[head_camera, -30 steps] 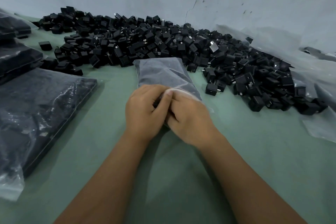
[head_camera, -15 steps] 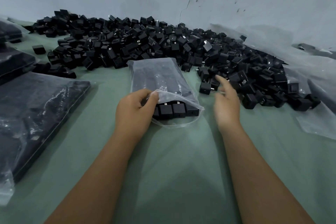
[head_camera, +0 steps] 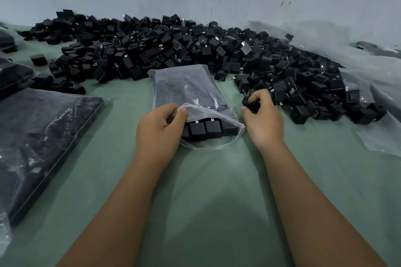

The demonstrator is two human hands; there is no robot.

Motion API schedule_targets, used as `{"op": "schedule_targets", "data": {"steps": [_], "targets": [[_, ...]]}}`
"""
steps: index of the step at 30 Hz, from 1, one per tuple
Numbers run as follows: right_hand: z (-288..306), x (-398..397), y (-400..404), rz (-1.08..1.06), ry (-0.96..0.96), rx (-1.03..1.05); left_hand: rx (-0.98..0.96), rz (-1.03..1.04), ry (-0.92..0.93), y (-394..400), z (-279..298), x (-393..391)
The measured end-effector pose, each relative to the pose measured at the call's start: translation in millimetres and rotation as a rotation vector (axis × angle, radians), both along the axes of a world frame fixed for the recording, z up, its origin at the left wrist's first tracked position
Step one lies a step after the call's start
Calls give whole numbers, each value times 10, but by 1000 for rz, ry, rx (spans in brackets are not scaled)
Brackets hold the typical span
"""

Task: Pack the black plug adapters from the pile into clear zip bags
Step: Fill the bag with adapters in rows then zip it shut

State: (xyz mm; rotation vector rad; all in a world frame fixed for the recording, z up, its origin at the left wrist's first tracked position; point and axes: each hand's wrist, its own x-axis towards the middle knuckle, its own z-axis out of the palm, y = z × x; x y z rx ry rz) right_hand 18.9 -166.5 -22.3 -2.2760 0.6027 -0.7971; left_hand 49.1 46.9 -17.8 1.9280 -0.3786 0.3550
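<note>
Holding the mouth of the clear zip bag (head_camera: 191,93) open at frame centre, left hand (head_camera: 159,130) pinching the upper lip above the packed row. Gripping one black adapter (head_camera: 249,104) in the curled right hand (head_camera: 263,123), just right of the bag, below the pile (head_camera: 195,50). Probably best sliding it in flat beside the row, keeping the lip lifted, avoiding snagged prongs.

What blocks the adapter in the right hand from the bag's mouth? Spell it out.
Nothing visible. The right hand grips an adapter beside the zip bag, whose mouth the left hand holds open; only bare green table lies between.
</note>
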Motion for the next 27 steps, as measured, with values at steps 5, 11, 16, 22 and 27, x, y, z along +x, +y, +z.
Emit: {"op": "schedule_targets", "data": {"steps": [5,11,16,22,27], "targets": [[-5,6,3,-89,-112,192,-2,-8,-2,-3,-15,16],[26,20,25,-113,-189,314,-7,-6,9,-7,-9,13],[56,-14,133,-15,-296,205,-9,-14,35,-2,-8,-13],[160,-167,500,126,-419,194,40,-20,34,1,12,-3],[161,-352,852,297,-290,60,-15,-61,82,19,39,-24]]}}
